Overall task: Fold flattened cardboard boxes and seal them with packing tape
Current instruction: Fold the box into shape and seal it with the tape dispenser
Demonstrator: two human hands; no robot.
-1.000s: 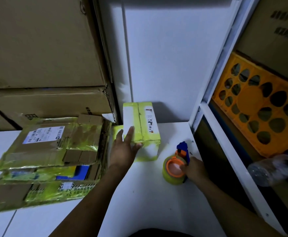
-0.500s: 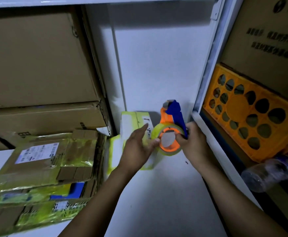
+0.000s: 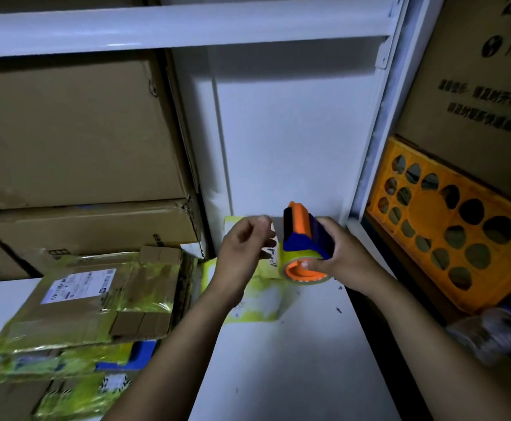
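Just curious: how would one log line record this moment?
right hand: grips tape dispenser | left hand: loosely curled beside it | taped box: on table

Two forearms are seen, both bare as far as the frame edge; the left forearm (image 3: 181, 338) fills the lower middle, the right forearm (image 3: 424, 329) the lower right; the left hand (image 3: 242, 253) looks a little blurred; the right hand (image 3: 348, 259) shows one short, plain nail.

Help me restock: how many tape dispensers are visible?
1. The tape dispenser is gripped in the right hand, beside the left hand; others may be hidden.
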